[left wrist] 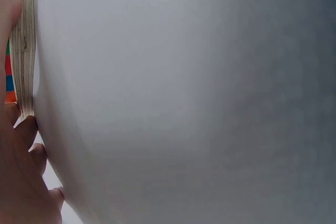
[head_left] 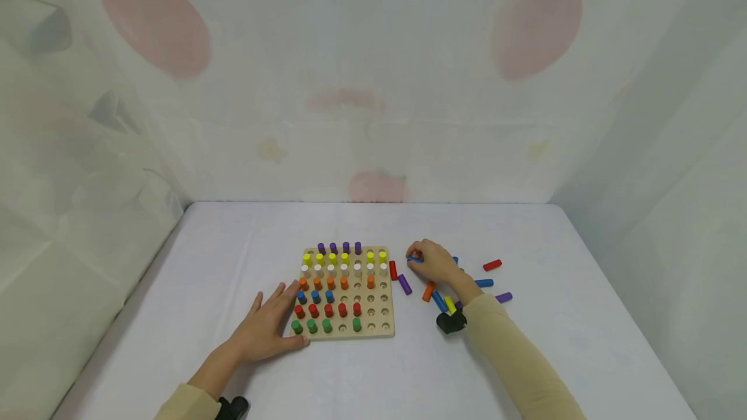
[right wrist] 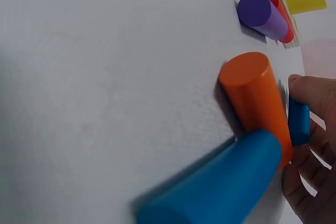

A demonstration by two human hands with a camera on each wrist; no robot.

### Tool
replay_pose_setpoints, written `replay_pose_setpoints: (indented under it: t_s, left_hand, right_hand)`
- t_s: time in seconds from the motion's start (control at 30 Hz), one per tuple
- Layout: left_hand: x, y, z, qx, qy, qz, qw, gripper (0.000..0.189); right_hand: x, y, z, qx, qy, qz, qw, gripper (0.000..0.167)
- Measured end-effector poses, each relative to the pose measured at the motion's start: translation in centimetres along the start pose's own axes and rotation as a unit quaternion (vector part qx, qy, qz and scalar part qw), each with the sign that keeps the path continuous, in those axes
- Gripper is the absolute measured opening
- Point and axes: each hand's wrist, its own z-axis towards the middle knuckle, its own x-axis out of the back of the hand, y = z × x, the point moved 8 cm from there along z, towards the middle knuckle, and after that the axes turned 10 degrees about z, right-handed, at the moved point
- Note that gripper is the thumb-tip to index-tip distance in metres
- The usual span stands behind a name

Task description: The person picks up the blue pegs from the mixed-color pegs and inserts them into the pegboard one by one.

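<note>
A wooden pegboard (head_left: 373, 334) lies on the table with rows of coloured pegs upright in its holes: purple at the back, then yellow, white, orange, blue, red and green. My left hand (head_left: 264, 329) rests along the board's left edge, thumb at the near left corner and the other fingers spread out; in the left wrist view its fingertips touch the wooden side. Right of the board, my right hand (head_left: 433, 262) pinches a blue peg (right wrist: 299, 123) between thumb and fingers. An orange peg (right wrist: 254, 90) and another blue peg (right wrist: 215, 182) lie close beneath that hand.
Loose pegs are scattered right of the board, including a purple peg (head_left: 405, 284), a red peg (head_left: 393, 270) against the board's edge, a yellow peg (head_left: 450, 304) and a farther red peg (head_left: 493, 265). Some lie partly behind the right wrist. White printed curtains surround the table (head_left: 233, 232).
</note>
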Motion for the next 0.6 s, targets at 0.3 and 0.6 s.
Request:
replay_pose_setpoints:
  t_s: [0.3, 0.6]
  left_hand:
    - [-0.1, -0.1, 0.0, 0.001, -0.005, -0.002, 1.0, 0.11]
    - [0.0, 0.0, -0.1, -0.003, -0.002, -0.002, 1.0, 0.11]
  right_hand:
    - [0.7, -0.9, -0.1, 0.022, 0.028, 0.019, 0.9992, 0.017]
    - [1.3, -3.3, -0.4, 0.071, 0.052, 0.032, 0.9956, 0.019]
